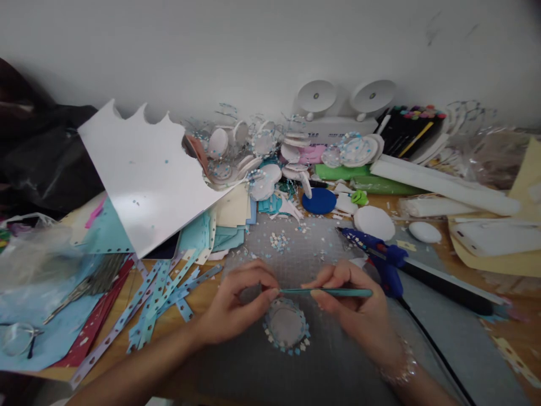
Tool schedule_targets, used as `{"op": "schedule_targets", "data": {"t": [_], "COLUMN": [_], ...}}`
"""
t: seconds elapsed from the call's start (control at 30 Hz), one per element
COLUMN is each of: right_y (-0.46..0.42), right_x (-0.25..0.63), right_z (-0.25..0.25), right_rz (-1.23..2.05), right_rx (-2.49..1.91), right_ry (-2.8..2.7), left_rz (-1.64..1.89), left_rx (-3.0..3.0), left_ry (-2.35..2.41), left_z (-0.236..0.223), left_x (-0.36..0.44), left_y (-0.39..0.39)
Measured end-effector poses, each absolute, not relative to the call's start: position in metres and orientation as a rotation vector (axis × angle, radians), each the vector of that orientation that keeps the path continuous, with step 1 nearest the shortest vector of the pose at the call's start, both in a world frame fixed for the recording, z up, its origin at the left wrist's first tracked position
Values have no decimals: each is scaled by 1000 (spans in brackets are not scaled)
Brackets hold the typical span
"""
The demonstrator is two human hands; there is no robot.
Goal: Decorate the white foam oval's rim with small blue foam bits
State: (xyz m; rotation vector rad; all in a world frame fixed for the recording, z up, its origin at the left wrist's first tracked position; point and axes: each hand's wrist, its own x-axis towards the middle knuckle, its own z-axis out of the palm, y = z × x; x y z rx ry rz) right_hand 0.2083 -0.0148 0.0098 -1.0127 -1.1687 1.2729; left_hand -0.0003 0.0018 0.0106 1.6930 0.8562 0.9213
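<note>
My right hand (350, 299) grips slim teal tweezers (338, 292), held level with the narrow end pointing left. The fingers of my left hand (243, 299) are pinched together at that narrow end; whatever tiny thing lies between them is hidden. Just below the tweezers, a round white disc (287, 326) ringed with small blue and white paper pieces lies on the grey cutting mat (249, 372). A little pile of tiny paper shapes (279, 241) sits on the mat beyond both hands.
A blue glue gun (386, 254) and its black cord lie right of my right hand. Punched paper strips (158, 301) spread at the left. A big white scalloped sheet (147, 175) leans over coloured paper. Decorated discs (264, 141) crowd the back, beside markers (409, 132).
</note>
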Motion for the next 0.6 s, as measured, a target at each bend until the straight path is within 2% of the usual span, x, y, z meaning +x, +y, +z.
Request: {"op": "schedule_targets", "data": {"t": [0.37, 0.5, 0.6], "right_y": [-16, -12, -19], "right_x": [220, 223, 230], "right_z": [-8, -4, 13], "right_rz": [1287, 1145, 883], "right_rx": [-981, -1008, -1067], "right_ry": [-1078, -1067, -1068], "left_rz": [880, 729, 623], "left_rx": [1679, 1847, 1944], "left_ry": [867, 896, 946], "left_z": [12, 9, 3], "left_x": [0, 1, 3], "left_y": [1, 0, -2]}}
